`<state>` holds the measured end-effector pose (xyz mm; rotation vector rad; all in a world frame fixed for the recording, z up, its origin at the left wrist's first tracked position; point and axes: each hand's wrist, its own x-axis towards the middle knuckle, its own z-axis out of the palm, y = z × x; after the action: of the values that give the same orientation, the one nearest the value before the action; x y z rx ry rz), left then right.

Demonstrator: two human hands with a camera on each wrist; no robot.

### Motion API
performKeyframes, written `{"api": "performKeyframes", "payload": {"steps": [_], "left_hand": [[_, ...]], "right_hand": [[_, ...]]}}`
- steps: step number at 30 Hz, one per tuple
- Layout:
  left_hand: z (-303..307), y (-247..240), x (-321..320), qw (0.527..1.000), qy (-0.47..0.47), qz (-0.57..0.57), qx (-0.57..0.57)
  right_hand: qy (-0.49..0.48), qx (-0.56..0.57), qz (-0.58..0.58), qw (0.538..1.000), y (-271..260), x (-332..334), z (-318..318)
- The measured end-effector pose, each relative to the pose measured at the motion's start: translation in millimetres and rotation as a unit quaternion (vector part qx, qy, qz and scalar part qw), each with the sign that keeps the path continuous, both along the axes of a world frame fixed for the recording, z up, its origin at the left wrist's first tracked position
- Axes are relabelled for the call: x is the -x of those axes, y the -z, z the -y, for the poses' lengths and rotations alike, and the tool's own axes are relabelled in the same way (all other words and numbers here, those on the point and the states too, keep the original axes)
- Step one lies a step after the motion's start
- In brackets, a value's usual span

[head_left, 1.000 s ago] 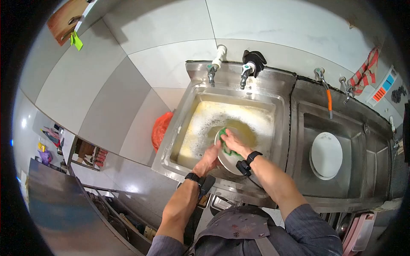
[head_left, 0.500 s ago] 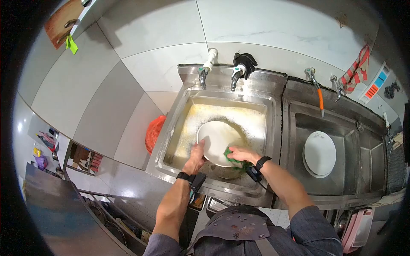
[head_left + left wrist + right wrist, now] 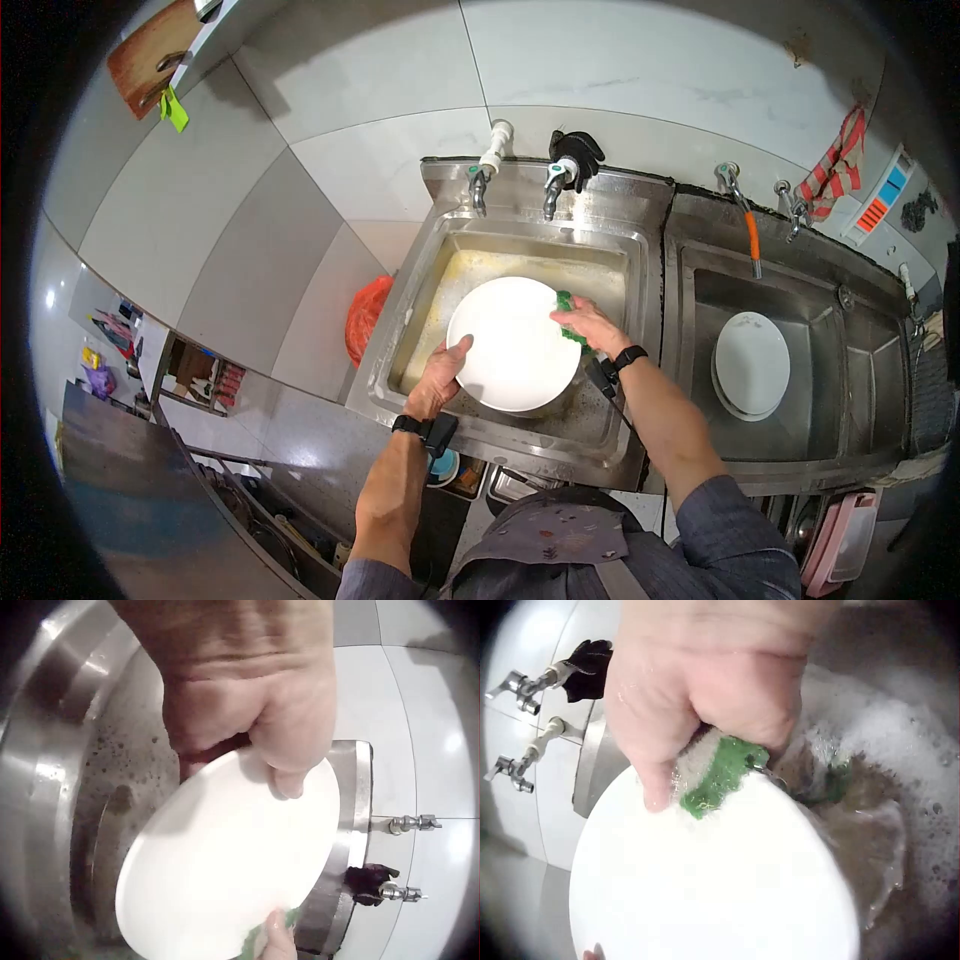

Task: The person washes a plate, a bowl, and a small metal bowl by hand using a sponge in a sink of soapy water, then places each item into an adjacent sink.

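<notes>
A white plate (image 3: 515, 345) was held over the soapy sink (image 3: 590, 232), its broad face turned up toward the head camera and covering much of the sink's middle. The person's left hand (image 3: 440, 378), on the left side of the sink, gripped the plate by its edge, thumb laid on the upper face and the other fingers tucked behind the rim. The right hand (image 3: 590, 325), toward the sink's right side, held a green scrubber (image 3: 724, 776) against the plate's rim, its thumb on the plate's face and the scrubber caught in a close grip. Whitish foam lay on the water in the sink. Along the back of the sink were two taps, a left tap (image 3: 479, 190) and a right tap (image 3: 555, 190), with a black glove (image 3: 580, 148) hung on the right one. A red bag (image 3: 368, 318) sat just left of the sink. To the sink's right was a second basin (image 3: 815, 365) where more white plates (image 3: 750, 360) lay stacked, and behind that basin, also right of the sink, an orange hose (image 3: 752, 230) hung down from another tap.
</notes>
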<state>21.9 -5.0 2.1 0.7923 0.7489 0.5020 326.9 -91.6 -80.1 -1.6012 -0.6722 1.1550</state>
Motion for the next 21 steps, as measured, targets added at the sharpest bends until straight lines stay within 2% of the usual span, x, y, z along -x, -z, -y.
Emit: {"api": "performKeyframes", "payload": {"steps": [1,2,4,5,7,8,9,10,11,12,13,14,15,17,18,19,21], "left_hand": [[-1,-2,0,1.000,-0.010,-0.004,-0.003],[-3,-4,-1,1.000,-0.010,-0.003,-0.004],[-10,-9,-7,0.993,0.001,-0.105,-0.047],[-14,-7,-9,0.993,0.001,-0.104,-0.047],[-21,-5,-15,0.975,-0.018,-0.214,-0.060],[-24,-5,-16,0.962,0.001,-0.266,-0.058],[-26,-10,-18,0.962,0.001,-0.266,-0.056],[-27,-15,-20,0.970,-0.024,-0.236,0.053],[-28,-18,-21,0.964,-0.049,-0.204,0.162],[-29,-22,-20,0.963,-0.048,-0.208,0.165],[-31,-24,-17,0.960,-0.096,-0.138,0.222],[-31,-26,-16,0.948,-0.146,-0.064,0.274],[-31,-23,-16,0.948,-0.147,-0.062,0.275],[-34,-8,-16,0.979,-0.093,0.122,0.133],[-43,1,-13,0.971,-0.120,0.121,0.169],[-56,23,-7,0.971,-0.121,0.121,0.169],[-78,66,7,0.952,-0.139,0.145,0.230]], "right_hand": [[-0.017,-0.048,-0.060,0.997,-4,-3,-1],[-0.017,-0.049,-0.059,0.997,-9,-5,-2],[-0.004,-0.085,-0.091,0.992,-57,5,6],[-0.005,-0.085,-0.090,0.992,-66,9,5],[0.073,-0.173,-0.055,0.981,-78,17,3],[0.072,-0.172,-0.055,0.981,-83,22,1],[0.085,-0.218,0.034,0.972,-88,26,0],[0.097,-0.260,0.121,0.953,-94,32,1],[0.098,-0.257,0.120,0.954,-101,36,4],[0.076,-0.273,0.212,0.935,-116,42,10],[0.054,-0.285,0.301,0.908,-124,48,16],[0.036,-0.343,0.313,0.885,-130,53,18],[0.034,-0.343,0.314,0.884,-139,56,21],[-0.033,-0.391,0.446,0.805,-150,65,30],[-0.080,-0.372,0.482,0.789,-143,62,30],[-0.081,-0.372,0.482,0.789,-141,62,33],[-0.145,-0.375,0.523,0.752,-136,67,39]]}}
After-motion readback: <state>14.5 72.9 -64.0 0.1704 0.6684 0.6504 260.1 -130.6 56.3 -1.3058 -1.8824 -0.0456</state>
